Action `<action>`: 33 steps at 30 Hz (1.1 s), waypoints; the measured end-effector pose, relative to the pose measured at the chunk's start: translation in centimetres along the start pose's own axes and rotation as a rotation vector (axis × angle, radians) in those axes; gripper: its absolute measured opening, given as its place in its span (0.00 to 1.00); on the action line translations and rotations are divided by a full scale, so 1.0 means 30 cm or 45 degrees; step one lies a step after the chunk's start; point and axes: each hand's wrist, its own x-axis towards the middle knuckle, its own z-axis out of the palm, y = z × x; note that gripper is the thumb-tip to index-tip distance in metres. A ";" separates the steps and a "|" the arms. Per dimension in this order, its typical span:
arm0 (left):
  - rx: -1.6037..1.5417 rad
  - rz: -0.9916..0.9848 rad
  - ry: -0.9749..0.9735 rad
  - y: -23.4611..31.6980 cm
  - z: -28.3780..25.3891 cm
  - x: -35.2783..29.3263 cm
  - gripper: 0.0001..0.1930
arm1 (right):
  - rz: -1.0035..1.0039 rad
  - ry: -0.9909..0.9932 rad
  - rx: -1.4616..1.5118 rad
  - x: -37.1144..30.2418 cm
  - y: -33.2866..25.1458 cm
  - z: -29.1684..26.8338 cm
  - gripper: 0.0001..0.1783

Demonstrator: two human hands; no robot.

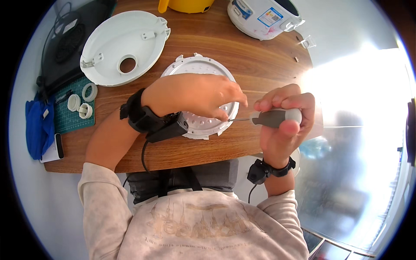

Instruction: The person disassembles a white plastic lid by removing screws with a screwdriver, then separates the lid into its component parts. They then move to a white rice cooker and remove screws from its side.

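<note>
My right hand is wrapped round a grey-and-white screwdriver, its thin shaft pointing left. The tip is close to the thumb of my left hand, which reaches across from the left with thumb and fingers apart. Whether a small screw sits at the tip is too small to make out. Beneath my left hand and forearm lies a round silvery-white disc with a dimpled middle and small tabs on its rim; my arm hides part of it. Farther left rests a white oval lid shell with a round hole.
A white rice cooker body stands at the far right, beside a yellow container. To the left are a black appliance, a green cutting mat with white plastic rings, and a blue cloth. The wooden table has a curved near edge.
</note>
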 end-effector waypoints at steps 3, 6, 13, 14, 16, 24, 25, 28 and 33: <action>-0.108 0.083 -0.024 0.022 -0.017 0.005 0.21 | 0.037 0.020 -0.092 -0.009 0.005 -0.011 0.33; -0.105 0.070 -0.078 0.028 -0.018 0.004 0.19 | 0.120 -0.007 -0.175 -0.021 -0.010 -0.015 0.37; -0.093 0.102 -0.024 -0.002 0.035 0.014 0.21 | 0.164 -0.023 0.048 -0.026 -0.054 -0.034 0.29; -0.087 0.096 -0.042 -0.003 0.041 0.015 0.23 | 0.185 0.000 0.128 -0.021 -0.056 -0.044 0.27; -0.068 0.077 -0.074 -0.003 0.050 0.018 0.26 | 0.209 0.031 0.196 -0.004 -0.053 -0.062 0.24; -0.004 -0.001 -0.166 0.012 0.051 0.019 0.30 | 0.251 0.327 0.333 0.043 -0.006 -0.122 0.15; -0.004 -0.025 -0.174 0.018 0.049 0.018 0.28 | 0.230 0.289 0.340 0.042 -0.004 -0.129 0.15; 0.000 -0.038 -0.157 0.011 0.056 0.013 0.28 | 0.174 0.230 0.351 0.042 -0.003 -0.133 0.15; -0.041 -0.023 -0.130 -0.003 0.060 0.001 0.36 | 0.138 0.280 0.380 0.032 -0.019 -0.144 0.15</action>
